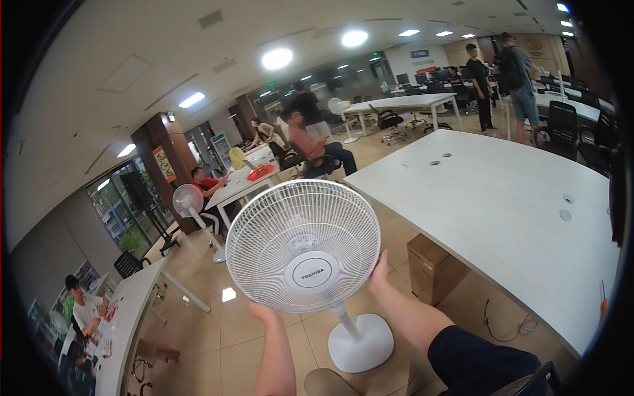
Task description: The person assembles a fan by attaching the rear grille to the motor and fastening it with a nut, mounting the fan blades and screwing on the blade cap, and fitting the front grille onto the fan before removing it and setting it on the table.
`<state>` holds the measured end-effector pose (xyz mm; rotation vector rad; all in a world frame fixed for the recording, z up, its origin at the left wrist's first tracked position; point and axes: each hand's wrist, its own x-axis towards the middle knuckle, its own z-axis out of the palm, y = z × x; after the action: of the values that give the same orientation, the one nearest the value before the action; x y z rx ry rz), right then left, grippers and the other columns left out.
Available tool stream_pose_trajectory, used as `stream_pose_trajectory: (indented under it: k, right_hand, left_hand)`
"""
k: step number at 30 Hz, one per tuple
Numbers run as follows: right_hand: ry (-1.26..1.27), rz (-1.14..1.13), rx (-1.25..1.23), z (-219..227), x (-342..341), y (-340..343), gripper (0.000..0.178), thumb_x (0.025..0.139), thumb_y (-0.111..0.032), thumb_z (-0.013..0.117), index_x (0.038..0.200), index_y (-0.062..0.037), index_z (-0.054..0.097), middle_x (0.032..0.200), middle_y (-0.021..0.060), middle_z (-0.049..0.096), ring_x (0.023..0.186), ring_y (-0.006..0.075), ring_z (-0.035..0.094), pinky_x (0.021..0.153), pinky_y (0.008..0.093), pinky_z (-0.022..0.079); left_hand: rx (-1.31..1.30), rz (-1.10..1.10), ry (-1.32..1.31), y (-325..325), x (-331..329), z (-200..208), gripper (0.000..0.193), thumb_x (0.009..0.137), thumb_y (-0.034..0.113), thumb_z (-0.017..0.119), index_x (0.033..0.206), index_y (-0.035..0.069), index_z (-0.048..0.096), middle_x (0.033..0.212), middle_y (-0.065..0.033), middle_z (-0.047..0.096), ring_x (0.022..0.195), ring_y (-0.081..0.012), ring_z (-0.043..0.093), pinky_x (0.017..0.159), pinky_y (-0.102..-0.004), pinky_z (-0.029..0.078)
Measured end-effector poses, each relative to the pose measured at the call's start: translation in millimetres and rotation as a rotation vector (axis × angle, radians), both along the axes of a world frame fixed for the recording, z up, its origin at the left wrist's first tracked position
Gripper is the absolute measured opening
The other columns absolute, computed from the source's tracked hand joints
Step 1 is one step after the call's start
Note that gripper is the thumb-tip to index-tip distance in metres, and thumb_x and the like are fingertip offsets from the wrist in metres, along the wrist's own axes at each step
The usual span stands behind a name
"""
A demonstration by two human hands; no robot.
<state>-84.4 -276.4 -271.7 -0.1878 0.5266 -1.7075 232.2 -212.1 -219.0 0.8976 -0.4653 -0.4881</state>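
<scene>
A white pedestal fan [304, 237] stands in front of me, its round wire guard tilted up toward me with a white disc at its centre. Below the guard, the short pole runs down to a rounded white base [361, 344] on the floor. My left hand [265, 312] holds the guard's lower left rim. On the lower right rim is my right hand [379, 273], also holding the guard. Most of the fingers of both hands are hidden behind the guard.
A large white table [489, 178] spreads to my right, with a cardboard box [432, 267] beneath its edge and a cable [502, 330] on the floor. Another white table [135, 310] is at left. A second fan [191, 201] stands farther off. Several people sit or stand around the room.
</scene>
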Motion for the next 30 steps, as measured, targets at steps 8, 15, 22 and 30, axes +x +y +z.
stream_pose_trajectory:
  k: [8, 15, 22, 30]
  right_hand:
    - [-0.024, -0.013, 0.081, -27.8, 58.7, 41.9, 0.075, 0.102, -0.069, 0.03, 0.131, -0.0044, 0.056, 0.128, 0.0118, 0.063, 0.118, 0.0255, 0.061, 0.105, 0.0428, 0.045]
    - [-0.267, 0.169, 0.062, -15.9, 100.1, 62.0, 0.082, 0.099, -0.074, 0.022, 0.154, -0.0151, 0.038, 0.153, 0.008, 0.046, 0.137, 0.0284, 0.048, 0.111, 0.0477, 0.041]
    - [-0.336, 0.19, 0.048, -29.8, 129.0, 54.5, 0.09, 0.091, -0.083, 0.033, 0.149, -0.0149, 0.044, 0.148, 0.0072, 0.05, 0.132, 0.0281, 0.051, 0.103, 0.0471, 0.048]
    - [-0.397, 0.299, 0.107, -77.3, 137.2, 33.2, 0.085, 0.088, -0.088, 0.026, 0.121, -0.0187, 0.062, 0.099, 0.0019, 0.068, 0.064, 0.0214, 0.058, 0.045, 0.0342, 0.04]
  left_hand:
    - [-0.033, -0.01, 0.181, 34.2, -69.5, 25.2, 0.049, 0.109, 0.033, 0.032, 0.137, -0.001, 0.052, 0.135, -0.0119, 0.059, 0.118, -0.0268, 0.059, 0.096, -0.0384, 0.05]
    - [-0.193, -0.141, 0.201, 25.6, -58.5, 10.7, 0.051, 0.109, 0.033, 0.031, 0.142, -0.001, 0.049, 0.139, -0.0119, 0.056, 0.122, -0.0278, 0.057, 0.101, -0.0385, 0.049]
    - [-0.238, -0.151, 0.172, 17.8, -38.9, -4.5, 0.049, 0.108, 0.034, 0.035, 0.143, 0.002, 0.046, 0.142, -0.0117, 0.053, 0.124, -0.0277, 0.056, 0.102, -0.0403, 0.049]
    - [-0.155, -0.198, -0.002, -5.4, -50.8, -28.9, 0.053, 0.106, 0.034, 0.037, 0.139, -0.006, 0.051, 0.139, -0.0193, 0.055, 0.119, -0.0341, 0.059, 0.097, -0.0449, 0.052]
